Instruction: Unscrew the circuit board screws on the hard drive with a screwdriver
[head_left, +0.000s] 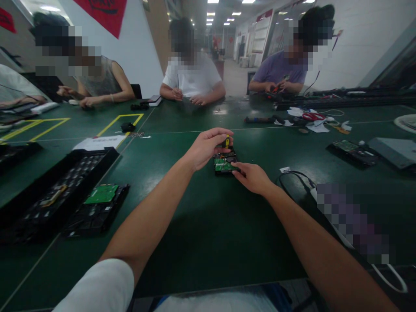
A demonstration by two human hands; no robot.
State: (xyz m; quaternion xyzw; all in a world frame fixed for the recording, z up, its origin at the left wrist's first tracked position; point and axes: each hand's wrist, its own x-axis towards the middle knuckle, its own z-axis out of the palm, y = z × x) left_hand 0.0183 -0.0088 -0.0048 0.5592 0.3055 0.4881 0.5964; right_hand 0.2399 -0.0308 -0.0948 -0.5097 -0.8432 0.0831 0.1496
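Note:
In the middle of the green table lies a small hard drive (pixel 224 166) with its green circuit board facing up. My left hand (pixel 208 149) is closed around a screwdriver (pixel 226 141) with a yellow and black handle, held over the far part of the drive. The screwdriver's tip is hidden by the fingers. At the drive's right edge, my right hand (pixel 251 174) grips it with thumb and fingertips.
To my left are a long black tray (pixel 105 157) and another hard drive (pixel 102 195). A power strip (pixel 352 221) with a cable lies at right. Farther right sit another drive (pixel 352 151) and a grey metal box (pixel 394 151). Several people sit across the table (pixel 208 247).

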